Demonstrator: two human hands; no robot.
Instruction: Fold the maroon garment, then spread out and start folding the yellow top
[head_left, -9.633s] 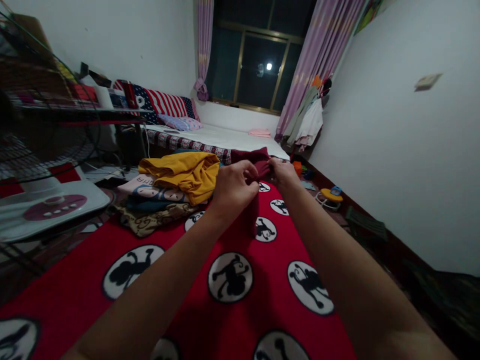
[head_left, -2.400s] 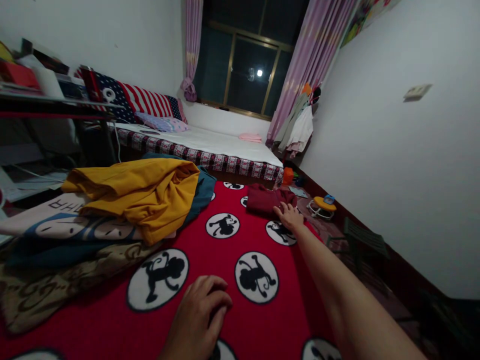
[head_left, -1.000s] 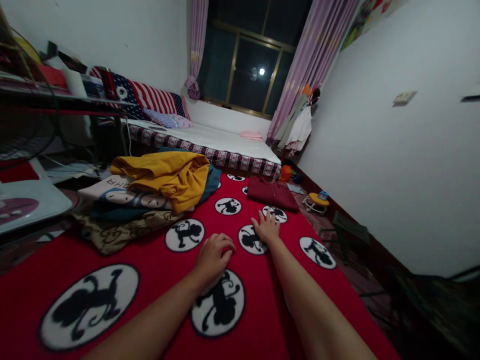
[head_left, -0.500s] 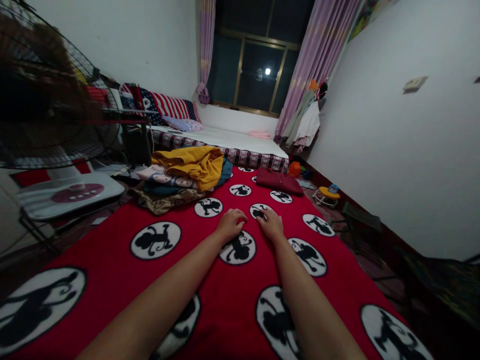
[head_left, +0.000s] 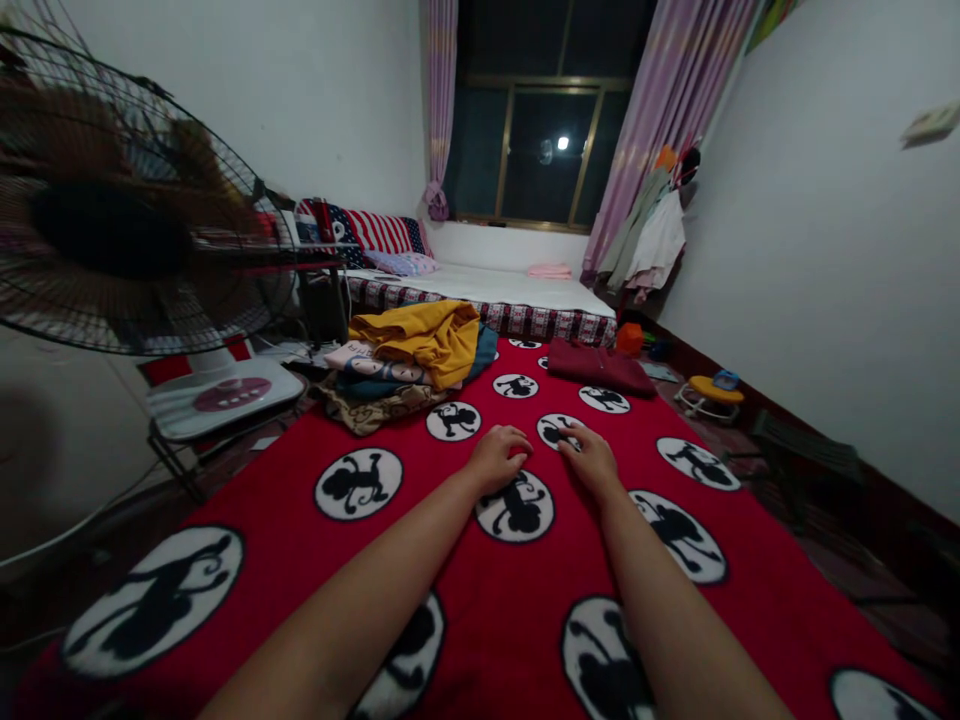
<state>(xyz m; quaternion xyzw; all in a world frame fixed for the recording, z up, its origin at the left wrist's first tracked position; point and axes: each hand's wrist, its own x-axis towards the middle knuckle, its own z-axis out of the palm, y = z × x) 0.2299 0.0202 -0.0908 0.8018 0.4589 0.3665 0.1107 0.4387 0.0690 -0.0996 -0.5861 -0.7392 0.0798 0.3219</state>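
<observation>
My left hand rests on the red blanket printed with black monkeys in white circles. Its fingers are loosely curved and apart from the thumb, holding nothing. Beside it on the right, my right hand also lies on the blanket, fingers spread, with nothing in it. Beyond the left hand is a pile of clothes: a mustard-yellow garment on top, pale printed cloth and a brown patterned garment under it. A folded maroon garment lies farther off, beyond my right hand.
A large wire-caged fan stands at the left near a white-topped stool. At the back is a bed below the window. On the right are a yellow round stool, a dark folding stool and hanging clothes.
The view has turned a little to the left, so the room appears shifted rightward. Both hands keep nearly the same place on the blanket.
</observation>
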